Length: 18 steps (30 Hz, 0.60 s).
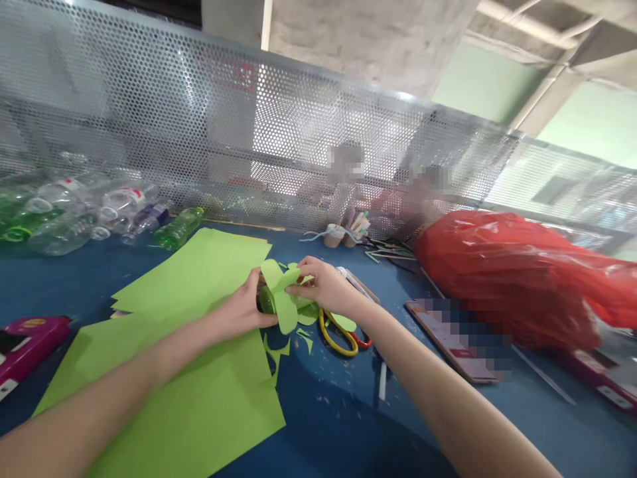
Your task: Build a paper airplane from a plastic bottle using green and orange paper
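My left hand [243,311] is closed around a small green bottle piece [266,300] wrapped with cut green paper petals [279,292]. My right hand [323,285] pinches the petals from the right side, fingers pressed together on the paper. Both hands hover just above the blue table [338,411], over the edge of large green paper sheets [199,345]. Green paper scraps [303,338] lie under the hands. Yellow-handled scissors [338,335] rest on the table right below my right wrist.
Several clear and green plastic bottles [99,212] lie at the back left along a perforated metal screen [249,133]. A red plastic bag [507,272] fills the right. A flat box [458,338] lies beside it. A pink tool [24,342] sits at the left edge. Small cups with sticks [343,232] stand behind.
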Available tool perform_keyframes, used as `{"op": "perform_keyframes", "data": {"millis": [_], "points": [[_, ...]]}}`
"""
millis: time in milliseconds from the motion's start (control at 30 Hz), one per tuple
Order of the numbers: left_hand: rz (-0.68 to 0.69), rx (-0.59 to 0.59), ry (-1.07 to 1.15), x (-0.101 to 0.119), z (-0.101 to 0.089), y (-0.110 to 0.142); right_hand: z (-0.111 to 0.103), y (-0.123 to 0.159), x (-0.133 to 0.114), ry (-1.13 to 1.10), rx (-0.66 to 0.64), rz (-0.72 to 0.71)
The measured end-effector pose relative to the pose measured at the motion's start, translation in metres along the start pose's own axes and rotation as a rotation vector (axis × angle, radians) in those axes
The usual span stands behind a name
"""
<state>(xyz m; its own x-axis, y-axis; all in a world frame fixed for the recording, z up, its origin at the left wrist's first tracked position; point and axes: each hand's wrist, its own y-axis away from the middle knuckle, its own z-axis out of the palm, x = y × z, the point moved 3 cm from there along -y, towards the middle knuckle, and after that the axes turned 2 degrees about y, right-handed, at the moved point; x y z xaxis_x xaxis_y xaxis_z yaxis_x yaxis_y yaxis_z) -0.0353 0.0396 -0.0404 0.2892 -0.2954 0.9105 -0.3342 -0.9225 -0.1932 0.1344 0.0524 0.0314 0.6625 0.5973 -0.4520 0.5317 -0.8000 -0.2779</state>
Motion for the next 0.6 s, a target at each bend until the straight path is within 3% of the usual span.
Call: {"op": "perform_keyframes", "data": {"millis": [600], "points": [[0.014,-0.054,0.006,-0.0053,0.0015,-0.0032,0.0042,-0.001,-0.0004,0.054,-0.007,0.006]]}}
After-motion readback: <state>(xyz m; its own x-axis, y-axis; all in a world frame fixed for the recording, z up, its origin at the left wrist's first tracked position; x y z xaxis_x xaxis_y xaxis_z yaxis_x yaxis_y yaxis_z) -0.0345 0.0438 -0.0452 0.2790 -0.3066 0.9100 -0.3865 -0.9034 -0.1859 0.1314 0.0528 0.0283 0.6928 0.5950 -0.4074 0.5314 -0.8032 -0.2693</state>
